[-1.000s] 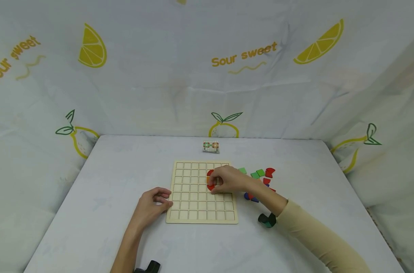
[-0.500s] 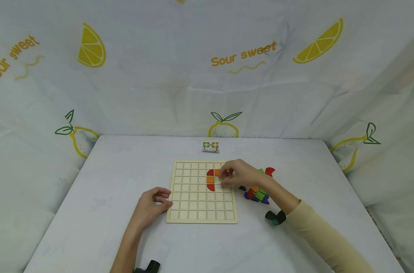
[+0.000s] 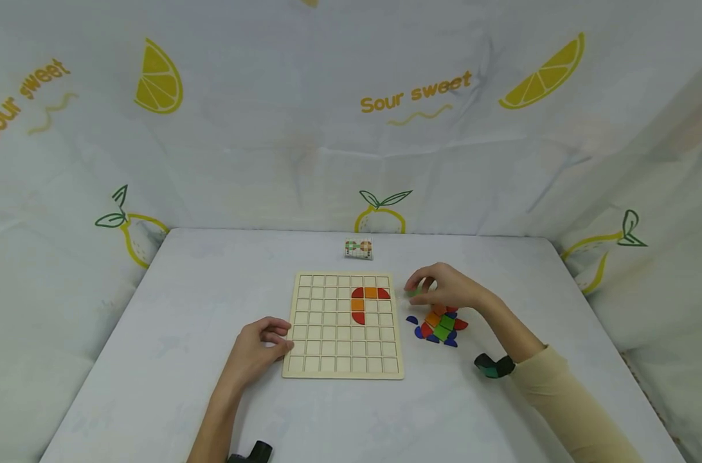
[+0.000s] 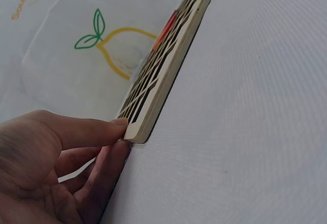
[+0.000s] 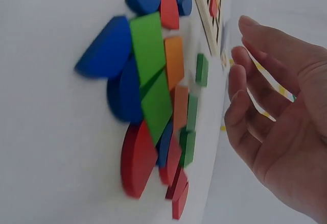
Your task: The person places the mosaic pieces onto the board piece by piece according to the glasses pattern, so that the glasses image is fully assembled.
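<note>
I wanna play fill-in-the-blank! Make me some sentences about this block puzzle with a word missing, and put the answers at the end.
1. The wooden grid board has ____ orange squares on it.
2. The rounded pieces on the board are all ____.
3. The left hand touches the board's ____ edge.
4. The right hand and loose blocks are to the ____ of the board.

Missing words: two; red; left; right.

Past the bare right hand (image 3: 443,286), a beige sleeve (image 3: 573,402) — creased cloth, plain cuff (image 3: 530,362) — covers the arm. A stubby black fitting (image 3: 503,366) with a green patch (image 3: 490,371) juts beside it; a bent black piece (image 3: 260,453) shows below the bare left hand (image 3: 258,346).
</note>
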The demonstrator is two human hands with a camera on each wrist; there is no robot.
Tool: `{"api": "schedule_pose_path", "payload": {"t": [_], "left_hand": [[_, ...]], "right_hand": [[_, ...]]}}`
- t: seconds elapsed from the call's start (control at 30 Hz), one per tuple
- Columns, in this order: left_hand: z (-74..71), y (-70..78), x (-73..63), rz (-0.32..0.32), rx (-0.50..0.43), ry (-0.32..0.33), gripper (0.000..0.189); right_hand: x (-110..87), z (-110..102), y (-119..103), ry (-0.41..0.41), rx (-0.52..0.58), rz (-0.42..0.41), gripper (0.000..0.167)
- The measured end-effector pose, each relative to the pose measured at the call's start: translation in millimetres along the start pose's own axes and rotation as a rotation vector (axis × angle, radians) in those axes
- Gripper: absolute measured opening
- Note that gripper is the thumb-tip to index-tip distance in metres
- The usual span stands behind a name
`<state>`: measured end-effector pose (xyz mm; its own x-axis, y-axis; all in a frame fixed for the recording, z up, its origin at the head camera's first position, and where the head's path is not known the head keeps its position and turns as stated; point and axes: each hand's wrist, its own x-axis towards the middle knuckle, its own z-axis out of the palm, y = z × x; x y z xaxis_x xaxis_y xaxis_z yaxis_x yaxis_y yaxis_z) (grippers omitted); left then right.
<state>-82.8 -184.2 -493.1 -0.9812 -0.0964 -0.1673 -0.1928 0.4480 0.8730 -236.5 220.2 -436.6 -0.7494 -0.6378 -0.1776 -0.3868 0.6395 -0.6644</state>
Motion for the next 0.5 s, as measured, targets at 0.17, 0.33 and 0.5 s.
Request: {"api": "schedule_pose_path", "payload": {"t": [0.17, 0.33, 0.5], "left_hand": [[0.3, 0.4, -0.2, 0.001, -0.003, 0.002, 0.031], [1.1, -0.8, 0.0, 0.002, -0.004, 0.005, 0.031], [0.4, -0.4, -0.3, -0.001, -0.015, -0.001, 0.031]], "right_hand": [[-12.9, -6, 13, -0.077, 0.014, 0.055, 0.019], [-26.6, -12, 23, -0.124, 0.031, 0.105, 0.017], [-34.5, -14, 33, -0.119, 0.063, 0.094, 0.018]]}}
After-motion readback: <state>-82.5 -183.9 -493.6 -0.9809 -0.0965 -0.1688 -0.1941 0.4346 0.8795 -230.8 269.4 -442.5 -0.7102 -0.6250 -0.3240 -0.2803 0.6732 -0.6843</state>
